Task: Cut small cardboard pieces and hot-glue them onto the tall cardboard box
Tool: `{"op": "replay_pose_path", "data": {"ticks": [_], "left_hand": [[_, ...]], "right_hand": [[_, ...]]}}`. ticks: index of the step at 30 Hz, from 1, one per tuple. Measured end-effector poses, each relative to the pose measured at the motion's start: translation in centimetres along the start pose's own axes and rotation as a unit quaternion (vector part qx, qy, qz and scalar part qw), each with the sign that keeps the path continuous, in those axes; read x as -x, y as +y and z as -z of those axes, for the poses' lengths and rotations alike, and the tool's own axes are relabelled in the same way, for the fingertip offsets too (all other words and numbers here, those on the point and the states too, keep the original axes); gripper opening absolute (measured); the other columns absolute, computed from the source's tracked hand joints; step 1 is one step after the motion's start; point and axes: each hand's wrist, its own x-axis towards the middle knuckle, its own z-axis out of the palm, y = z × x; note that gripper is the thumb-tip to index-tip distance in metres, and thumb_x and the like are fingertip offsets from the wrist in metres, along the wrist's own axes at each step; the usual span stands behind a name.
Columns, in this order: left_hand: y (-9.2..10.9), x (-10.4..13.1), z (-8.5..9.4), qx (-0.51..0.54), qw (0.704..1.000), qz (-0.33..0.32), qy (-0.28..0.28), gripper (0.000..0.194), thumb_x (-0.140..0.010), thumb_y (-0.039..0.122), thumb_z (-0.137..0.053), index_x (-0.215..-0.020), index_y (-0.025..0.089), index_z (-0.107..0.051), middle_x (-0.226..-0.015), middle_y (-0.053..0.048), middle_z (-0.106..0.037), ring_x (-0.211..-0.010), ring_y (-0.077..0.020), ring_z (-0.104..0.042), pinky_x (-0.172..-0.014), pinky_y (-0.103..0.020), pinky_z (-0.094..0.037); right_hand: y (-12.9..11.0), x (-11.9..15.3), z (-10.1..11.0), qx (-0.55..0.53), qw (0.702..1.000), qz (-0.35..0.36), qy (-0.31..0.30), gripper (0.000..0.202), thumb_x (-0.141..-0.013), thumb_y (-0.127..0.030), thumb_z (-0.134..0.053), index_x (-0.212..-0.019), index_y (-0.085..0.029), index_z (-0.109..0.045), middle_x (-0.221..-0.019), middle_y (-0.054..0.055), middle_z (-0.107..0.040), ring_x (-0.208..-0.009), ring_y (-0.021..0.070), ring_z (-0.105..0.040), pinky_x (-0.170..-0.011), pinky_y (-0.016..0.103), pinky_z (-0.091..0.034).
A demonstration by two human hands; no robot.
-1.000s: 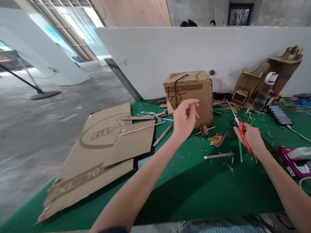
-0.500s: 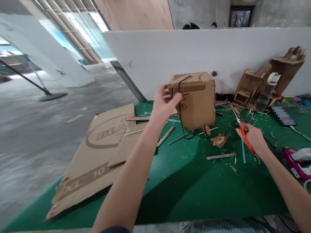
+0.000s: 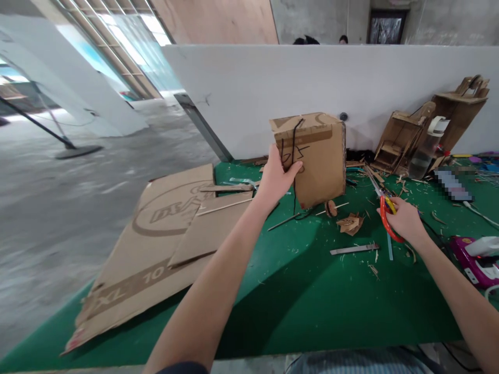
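My left hand [image 3: 277, 175] grips the left side of a cardboard box [image 3: 319, 166], its thumb on the front face and the other fingers partly hidden. A black cord [image 3: 293, 150] runs over the box's top and down its front. In my right hand [image 3: 405, 221] is a pair of scissors [image 3: 385, 221] with orange and yellow handles, low over the table, blades pointing away to the upper left. By the box's lower edge, a small round wooden piece [image 3: 331, 209] sits on a thin stick. A crumpled brown scrap [image 3: 350, 224] lies between the box and the scissors.
Large flat cardboard sheets [image 3: 128, 259] cover the left of the green table [image 3: 296, 311]. A cutter knife [image 3: 354, 249] lies in front. At right are a water bottle [image 3: 427, 148], cardboard models [image 3: 405, 135], a phone [image 3: 454, 184] and a purple power strip [image 3: 473, 262].
My left hand has moved right and closed on the box, which has turned and tilted slightly. My right hand stays in nearly the same place with the scissors, whose handles have rotated a little.
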Motion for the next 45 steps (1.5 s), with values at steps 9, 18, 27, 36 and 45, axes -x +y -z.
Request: {"op": "replay_pose_path", "data": {"ticks": [9,18,27,36,45], "left_hand": [[5.2,0.2,5.1,-0.374,0.903,0.094,-0.188,0.022,-0.090,0.035,-0.042,-0.083,0.020,-0.058,-0.082,-0.010,-0.069,-0.084,-0.0309,-0.066,-0.073,-0.038,-0.048],[7.2,0.4,5.4,-0.230,0.967,0.072,-0.079,0.032,-0.087,0.039,-0.047,-0.065,0.019,-0.059,-0.068,-0.004,-0.068,-0.060,-0.0168,-0.059,-0.057,-0.026,-0.041],[7.2,2.4,0.5,-0.124,0.976,0.007,-0.180,0.030,-0.094,0.036,-0.046,-0.069,0.018,-0.050,-0.072,-0.005,-0.069,-0.063,-0.0142,-0.064,-0.059,-0.025,-0.043],[7.0,3.9,-1.8,-0.118,0.964,-0.046,-0.235,0.022,-0.098,0.028,-0.040,-0.090,0.018,-0.059,-0.065,-0.001,-0.061,-0.055,-0.0125,-0.059,-0.056,-0.024,-0.043],[7.5,3.2,-0.7,0.178,0.974,-0.114,0.078,0.017,-0.099,0.035,-0.045,-0.106,0.025,-0.057,-0.055,0.006,-0.044,-0.039,-0.0072,-0.039,-0.038,-0.020,-0.031]], "right_hand": [[-0.8,0.7,0.5,0.206,0.976,0.022,-0.059,0.049,-0.088,-0.030,-0.057,-0.132,-0.010,-0.047,-0.089,0.013,-0.071,-0.082,0.0283,-0.068,-0.064,0.031,-0.043],[-0.1,0.9,-0.2,0.239,0.965,0.088,-0.067,0.049,-0.090,-0.019,-0.052,-0.135,-0.008,-0.037,-0.105,0.018,-0.068,-0.095,0.0275,-0.067,-0.076,0.032,-0.045],[-0.9,1.3,0.3,0.270,0.957,0.079,-0.064,0.053,-0.092,-0.024,-0.050,-0.140,-0.010,-0.033,-0.101,0.016,-0.068,-0.087,0.0269,-0.067,-0.068,0.031,-0.044],[-1.4,1.7,0.4,0.294,0.949,0.102,-0.052,0.065,-0.090,-0.021,-0.051,-0.148,-0.011,-0.024,-0.100,0.014,-0.066,-0.085,0.0256,-0.066,-0.065,0.030,-0.043],[-1.4,1.9,0.3,0.311,0.941,0.121,-0.054,0.067,-0.090,-0.031,-0.060,-0.147,-0.017,-0.027,-0.101,0.013,-0.065,-0.084,0.0254,-0.066,-0.064,0.029,-0.042]]}}
